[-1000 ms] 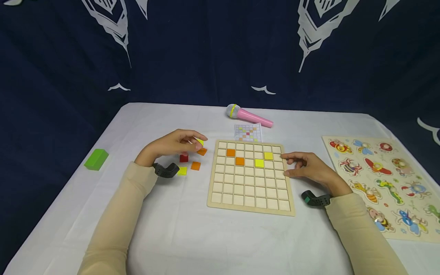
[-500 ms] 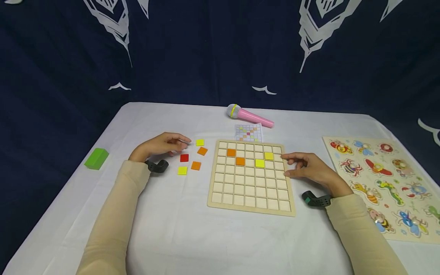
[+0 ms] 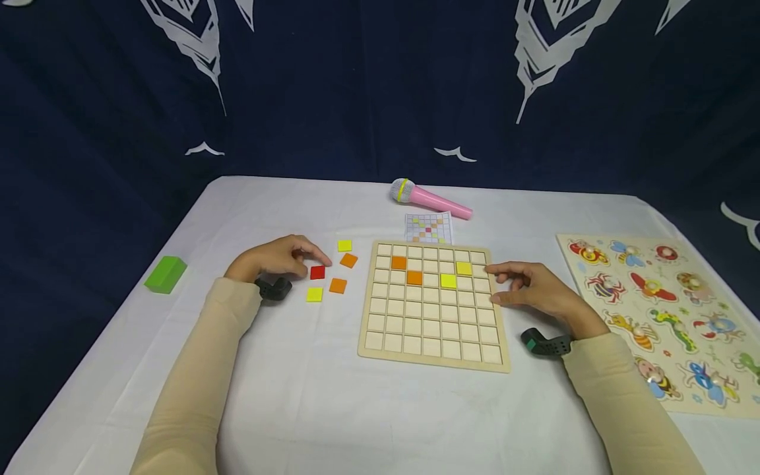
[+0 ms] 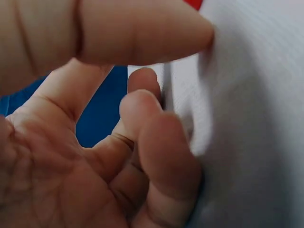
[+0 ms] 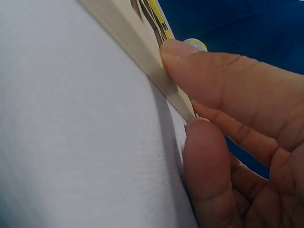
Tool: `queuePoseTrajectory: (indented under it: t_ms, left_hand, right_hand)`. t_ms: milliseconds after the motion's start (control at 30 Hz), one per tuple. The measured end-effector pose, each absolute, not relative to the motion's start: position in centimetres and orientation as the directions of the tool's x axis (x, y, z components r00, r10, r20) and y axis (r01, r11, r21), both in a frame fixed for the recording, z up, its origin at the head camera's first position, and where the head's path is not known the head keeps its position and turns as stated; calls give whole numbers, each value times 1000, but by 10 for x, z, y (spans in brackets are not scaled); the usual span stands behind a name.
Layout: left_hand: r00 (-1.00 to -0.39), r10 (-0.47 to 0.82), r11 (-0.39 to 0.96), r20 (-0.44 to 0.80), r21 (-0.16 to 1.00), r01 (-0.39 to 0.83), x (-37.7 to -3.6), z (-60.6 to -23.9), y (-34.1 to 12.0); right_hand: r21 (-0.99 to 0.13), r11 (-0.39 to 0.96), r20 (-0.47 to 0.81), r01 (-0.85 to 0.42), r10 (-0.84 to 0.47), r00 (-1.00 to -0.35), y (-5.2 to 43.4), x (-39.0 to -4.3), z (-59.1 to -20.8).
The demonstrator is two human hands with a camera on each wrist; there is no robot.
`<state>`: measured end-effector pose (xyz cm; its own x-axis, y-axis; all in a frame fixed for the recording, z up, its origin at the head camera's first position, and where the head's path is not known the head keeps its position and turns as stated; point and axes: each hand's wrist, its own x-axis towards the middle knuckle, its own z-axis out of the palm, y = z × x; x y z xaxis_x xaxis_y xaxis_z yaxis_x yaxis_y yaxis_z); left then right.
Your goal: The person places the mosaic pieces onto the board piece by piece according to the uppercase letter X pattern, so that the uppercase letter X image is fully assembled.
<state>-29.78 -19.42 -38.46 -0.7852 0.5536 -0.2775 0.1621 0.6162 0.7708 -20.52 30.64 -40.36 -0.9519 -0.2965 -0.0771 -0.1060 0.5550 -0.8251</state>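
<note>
In the head view my left hand [image 3: 274, 256] is over the loose tiles, its index finger reaching past a red tile [image 3: 317, 272] and its thumb close to the tile's left side. A sliver of red shows at the top of the left wrist view, above the fingers; no grip on it is visible. My right hand [image 3: 534, 290] rests with fingertips against the right edge of a wooden grid board [image 3: 412, 309]. In the right wrist view the fingertips touch the board's edge [image 5: 137, 52]. Two orange tiles [image 3: 414, 278] and two yellow tiles [image 3: 448, 282] sit in the board's cells.
Orange tiles [image 3: 338, 285] and yellow tiles [image 3: 315, 294] lie loose left of the board. Behind it are a printed pattern card [image 3: 429, 228] and a pink microphone [image 3: 436, 200]. A green block [image 3: 166, 275] stands far left; an insect picture puzzle [image 3: 647, 300] lies right.
My left hand first drew back leftward from the loose tiles, then lowered, its index finger now stretched beside the red tile. My right hand has stayed at the board's edge.
</note>
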Motion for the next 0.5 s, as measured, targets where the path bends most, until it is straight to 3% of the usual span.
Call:
queuePoseTrajectory:
  t_ms: [500]
  left_hand:
    - [-857, 450, 688, -251, 709, 154, -298, -388, -195]
  right_hand:
    - [-835, 537, -62, -119, -307, -950, 308, -205, -405]
